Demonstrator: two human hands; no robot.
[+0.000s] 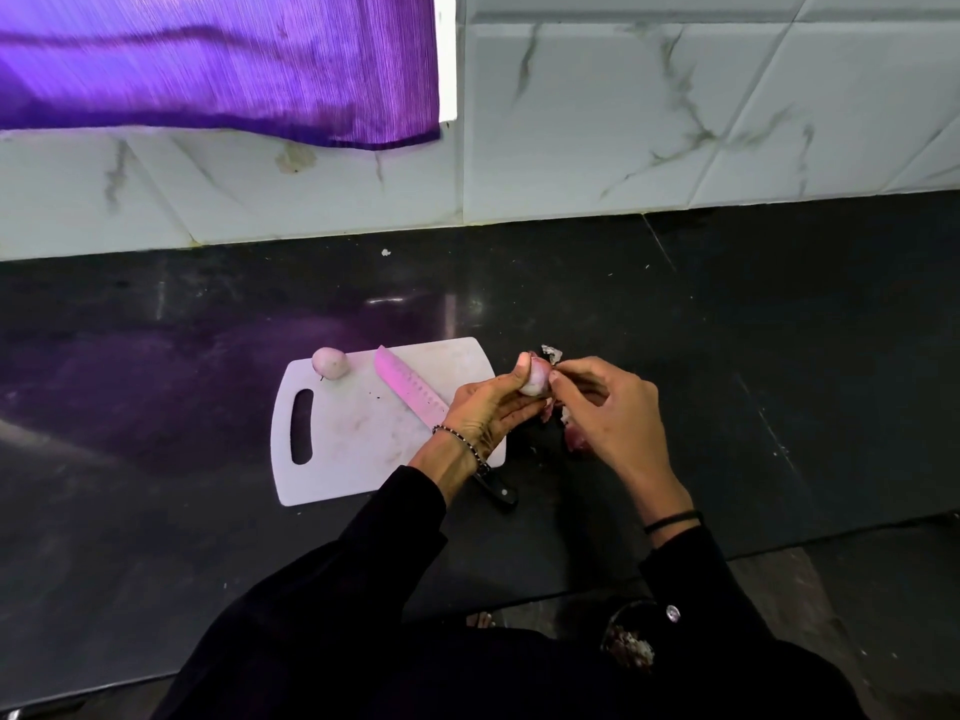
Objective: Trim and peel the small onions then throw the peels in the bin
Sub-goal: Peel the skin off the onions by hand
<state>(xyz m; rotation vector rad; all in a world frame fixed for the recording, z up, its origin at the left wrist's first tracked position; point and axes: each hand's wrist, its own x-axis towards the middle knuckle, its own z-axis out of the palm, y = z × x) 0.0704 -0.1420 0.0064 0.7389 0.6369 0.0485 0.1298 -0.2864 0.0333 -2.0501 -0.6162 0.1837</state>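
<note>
1 small onion [534,380] is held in the air in the left hand [491,407], just right of the white cutting board [363,423], over the black countertop [727,356]. Left fingers are curled around it, thumb on top. The right hand [610,413] is brought up against the onion's right side, fingertips [556,377] pinched at its skin; whether a strip of peel is gripped cannot be told. A 2nd small onion [330,363] is seen on the board's far left corner, well apart from the hands. A knife [410,389] with a pinkish blade is laid diagonally across the board, its black handle [500,490] sticking off the near edge, partly hidden under the left wrist. Loose peels [574,439] are seen on the counter under the right hand, and 1 scrap [551,352] just behind the held onion. A beaded bracelet [462,443] is worn on the left wrist, a black band [672,521] on the right. Dark sleeves [363,589] are worn. A purple cloth [218,65] hangs against the marble wall tiles [675,122].
</note>
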